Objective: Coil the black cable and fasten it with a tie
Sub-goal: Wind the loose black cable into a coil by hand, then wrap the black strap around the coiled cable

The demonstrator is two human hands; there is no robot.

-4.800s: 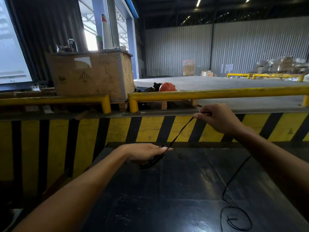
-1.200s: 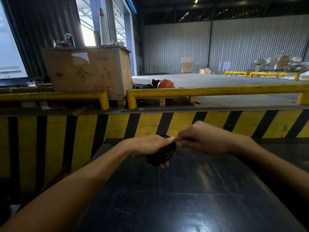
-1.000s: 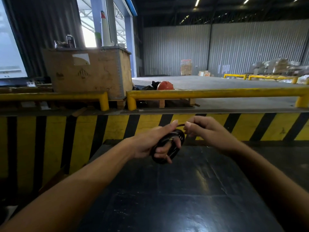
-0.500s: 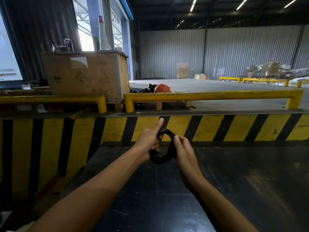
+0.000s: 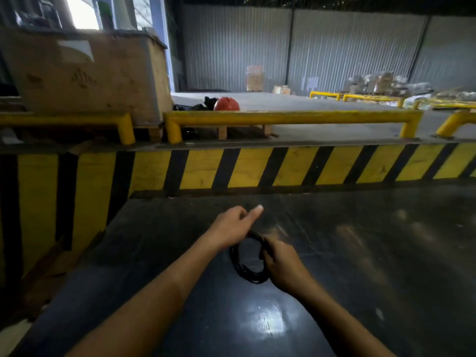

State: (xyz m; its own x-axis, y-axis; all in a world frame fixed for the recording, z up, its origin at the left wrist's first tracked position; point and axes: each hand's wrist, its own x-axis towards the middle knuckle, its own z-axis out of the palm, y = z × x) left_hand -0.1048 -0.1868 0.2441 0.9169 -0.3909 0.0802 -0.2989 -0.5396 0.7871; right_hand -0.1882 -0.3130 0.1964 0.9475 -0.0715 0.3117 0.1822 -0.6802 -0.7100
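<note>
1. Presently we hold the black cable (image 5: 244, 264) as a small round coil just above the dark glossy table (image 5: 360, 266), low and centre in the head view, between our two hands.

2. Our right hand (image 5: 282, 264) is closed in a fist on the right side of the coil; the loops pass out of sight inside the grip.

3. Our left hand (image 5: 233, 228) sits at the coil's upper left edge. Its forefinger points forward and away, and the other fingers are curled; whether any of them pinch the loops we cannot tell, since the hand covers that spot.

4. The relation that matters: the coil lies below and slightly right of the left hand and directly left of the right hand. Its ring faces roughly upward toward the camera, slightly longer from near to far. The right hand carries it, so we judge the left hand to be the freer one for the fastening.

5. No tie shows anywhere on the coil or the table, and no loose cable end is visible. We judge the coiling done and the fastening outstanding.

6. Containers: one large wooden crate (image 5: 87, 76) stands well beyond the yellow rail (image 5: 291, 117); a few dim items sit on its top, its contents hidden. A red hard hat (image 5: 226, 104) lies on the floor behind the rail, well apart from our work.
</note>
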